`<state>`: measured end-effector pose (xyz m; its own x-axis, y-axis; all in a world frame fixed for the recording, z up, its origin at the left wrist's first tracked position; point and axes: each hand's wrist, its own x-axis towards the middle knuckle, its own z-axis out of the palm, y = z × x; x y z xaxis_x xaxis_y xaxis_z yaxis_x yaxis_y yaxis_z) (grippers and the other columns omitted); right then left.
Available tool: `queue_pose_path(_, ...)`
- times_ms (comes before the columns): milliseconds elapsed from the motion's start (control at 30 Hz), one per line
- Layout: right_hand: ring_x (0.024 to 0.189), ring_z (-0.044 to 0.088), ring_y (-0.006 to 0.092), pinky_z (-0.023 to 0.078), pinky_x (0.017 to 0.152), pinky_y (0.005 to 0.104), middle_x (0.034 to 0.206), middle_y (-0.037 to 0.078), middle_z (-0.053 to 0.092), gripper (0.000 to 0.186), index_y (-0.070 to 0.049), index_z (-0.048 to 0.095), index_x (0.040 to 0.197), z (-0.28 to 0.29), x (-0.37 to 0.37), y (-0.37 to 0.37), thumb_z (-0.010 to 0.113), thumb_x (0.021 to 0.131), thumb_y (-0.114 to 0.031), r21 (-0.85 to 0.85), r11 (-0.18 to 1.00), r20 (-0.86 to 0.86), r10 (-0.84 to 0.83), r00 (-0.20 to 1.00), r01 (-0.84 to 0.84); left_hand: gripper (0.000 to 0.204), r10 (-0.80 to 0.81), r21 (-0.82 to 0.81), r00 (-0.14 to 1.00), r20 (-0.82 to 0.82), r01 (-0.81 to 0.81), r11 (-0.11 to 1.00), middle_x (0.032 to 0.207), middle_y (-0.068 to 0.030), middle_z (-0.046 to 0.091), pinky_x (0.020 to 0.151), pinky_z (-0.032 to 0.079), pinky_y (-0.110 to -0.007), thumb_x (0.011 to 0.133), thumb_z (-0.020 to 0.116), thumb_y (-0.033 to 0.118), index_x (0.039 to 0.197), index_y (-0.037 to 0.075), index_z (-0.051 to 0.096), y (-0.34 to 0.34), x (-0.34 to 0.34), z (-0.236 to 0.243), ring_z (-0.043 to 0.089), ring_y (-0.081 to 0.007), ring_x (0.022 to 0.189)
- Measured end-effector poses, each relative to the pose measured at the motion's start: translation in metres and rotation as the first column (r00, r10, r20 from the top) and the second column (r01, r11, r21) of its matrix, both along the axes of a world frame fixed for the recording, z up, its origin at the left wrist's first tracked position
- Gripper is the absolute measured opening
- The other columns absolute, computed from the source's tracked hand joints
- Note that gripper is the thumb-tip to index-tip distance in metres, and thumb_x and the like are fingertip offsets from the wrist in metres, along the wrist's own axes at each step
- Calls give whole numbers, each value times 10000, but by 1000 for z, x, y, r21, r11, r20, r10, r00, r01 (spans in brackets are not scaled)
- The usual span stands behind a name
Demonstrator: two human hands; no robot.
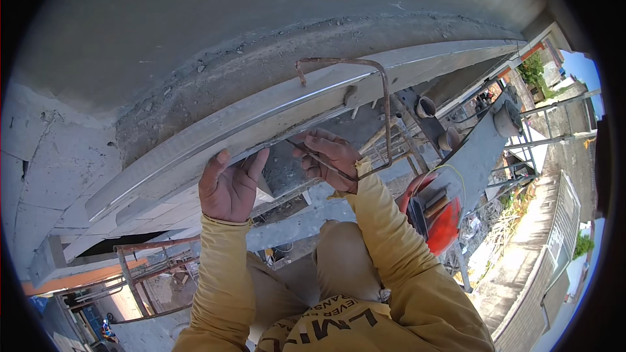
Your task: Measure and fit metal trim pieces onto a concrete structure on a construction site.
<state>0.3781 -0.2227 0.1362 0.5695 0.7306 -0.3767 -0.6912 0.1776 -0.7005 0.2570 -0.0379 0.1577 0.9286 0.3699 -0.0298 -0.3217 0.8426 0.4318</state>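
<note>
A long grey cement-smeared board [287, 115] with a bright straight edge runs along a ledge below the wall. Over it hooks a rusty bent metal rod [389, 107], one tip resting on the board's upper side. My right hand [329, 156] is closed around the rod's lower leg, just beneath the board. To its left, my left hand [229, 186] is palm up with fingers apart, the fingertips touching the board's lower edge. A second small rusty hook [350, 96] sits against the board's face.
Rough mortar [215, 65] lines the ledge under the grey wall [261, 6]. At right are a red container [443, 228], several buckets [506, 119] on a grey platform, and scaffold poles [561, 138]. Another rusty frame [127, 280] stands lower left. The ground shows far below.
</note>
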Motion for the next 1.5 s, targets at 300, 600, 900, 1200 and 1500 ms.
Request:
queue_pose_path(300,664,634,119,535,580,257,859,59,654,234,-31,576,1126,-2,-6,6,535,939,-166,26,1000,28,-5,1000,4,497,-13,-73,1000,-25,11,997,1260,-165,523,1041,407,-520,797,660,95,1249,15,469,1,-2,4,479,-334,1215)
queue_pose_path(600,639,603,114,502,561,251,815,41,637,251,-34,583,1114,8,-15,14,566,924,-196,-136,990,185,-17,983,43,507,-11,-20,1000,-6,11,1000,1289,-207,495,1046,406,-511,833,624,145,1279,-2,433,1,-2,1,479,-361,1213)
queue_pose_path(900,571,548,119,451,497,261,761,62,598,260,14,564,1083,17,-33,27,560,881,-150,-211,962,308,-103,946,174,553,-20,-51,999,-47,17,999,1303,-234,467,1061,368,-533,810,640,168,1289,0,420,0,-3,-2,459,-400,1217)
queue_pose_path(1200,558,545,126,452,496,261,755,81,596,261,31,546,1055,23,-36,31,546,848,-128,-210,960,304,-118,945,188,563,-53,-101,998,-21,51,994,1307,-249,455,1073,310,-579,800,641,192,1284,6,421,-1,-1,-5,432,-432,1230)
queue_pose_path(1500,492,526,126,422,414,262,729,77,588,227,1,541,1018,20,-32,31,550,854,-156,-236,957,327,-84,941,168,505,-54,-118,996,74,62,991,1269,-226,516,1071,310,-593,805,611,167,1258,2,462,-3,2,-4,467,-428,1208)
